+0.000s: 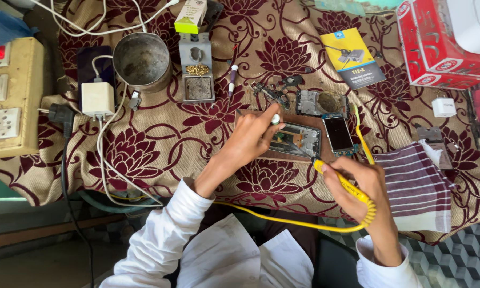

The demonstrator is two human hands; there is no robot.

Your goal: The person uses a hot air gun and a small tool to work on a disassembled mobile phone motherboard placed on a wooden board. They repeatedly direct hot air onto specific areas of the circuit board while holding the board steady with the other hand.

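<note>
My right hand [360,189] grips a yellow soldering iron [340,183] whose tip points up-left toward an opened phone body [298,140] lying on a small board. A coiled yellow cable runs from the iron back across my lap. My left hand [250,137] rests on the phone's left end and pinches a small white-tipped tool [275,118] between thumb and fingers. A detached small phone screen [338,133] lies just right of the phone body. Both sleeves are white.
On the patterned maroon cloth lie a metal cup [142,60], a solder stand with brass wool [197,72], loose phone parts [321,102], a striped cloth [416,186], a yellow-and-blue booklet [353,57], red boxes [437,48], a white charger [97,98], and a switchboard [8,98] at left.
</note>
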